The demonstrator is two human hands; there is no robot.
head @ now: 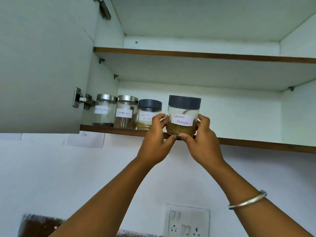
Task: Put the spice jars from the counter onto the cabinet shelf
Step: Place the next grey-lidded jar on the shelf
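Note:
A glass jar labelled Garam Masala (183, 115), with a dark grey lid and brown powder inside, is at the front edge of the lower cabinet shelf (256, 143). My left hand (156, 135) grips its left side and my right hand (201, 136) grips its right side, thumbs meeting under its base. Whether the base rests on the shelf I cannot tell. To its left stand three labelled jars in a row: a grey-lidded jar (147, 113) partly behind my left hand, and two steel-lidded jars (126, 112) (104, 109).
The open cabinet door (42, 65) hangs at the left with its hinge (82, 100) beside the jars. An upper shelf (205, 55) runs above. The lower shelf is bare to the right of the held jar. A wall socket panel (186, 221) sits below.

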